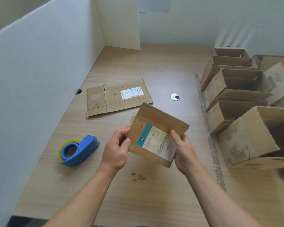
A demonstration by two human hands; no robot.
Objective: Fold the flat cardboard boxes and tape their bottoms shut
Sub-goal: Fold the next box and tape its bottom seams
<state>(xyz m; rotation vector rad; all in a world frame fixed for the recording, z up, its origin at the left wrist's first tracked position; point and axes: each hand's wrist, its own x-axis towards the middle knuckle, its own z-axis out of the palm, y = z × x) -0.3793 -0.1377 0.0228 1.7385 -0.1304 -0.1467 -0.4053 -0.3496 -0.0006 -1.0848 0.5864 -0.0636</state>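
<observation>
Position: centre of frame, above the wooden table (154, 197). A flattened box (156, 120) with a teal and white shipping label is held clear of the surface, tilted, its labelled face toward the camera.

Grip: the left hand (116, 151) holds the box's left edge, thumb on the front and fingers curled round behind. The right hand (184, 149) holds the lower right edge, thumb pressed on the label area and fingers hidden behind the panel. Both grips are narrow, closed on the cardboard.

Condition of held item: collapsed. No sides are opened out, no flaps are folded, and no fresh tape can be seen.

Other stock: a second flat box (115, 99) lies on the table at centre left, untouched and well apart from the hands. The blue tape dispenser (79, 150), with a roll loaded, rests at lower left near the left hand, not in use.

Completed work, as judged: a row of erected boxes (233, 82) stands along the right edge of the frame with tops open, and a larger box (246, 140) is at lower right. Their bottoms are not visible, so taping cannot be confirmed.

Outstanding, as judged: the held box needs opening into shape, its bottom flaps folding and then taping. The second flat box needs the same. The task appears well advanced, with two units left in view.
</observation>
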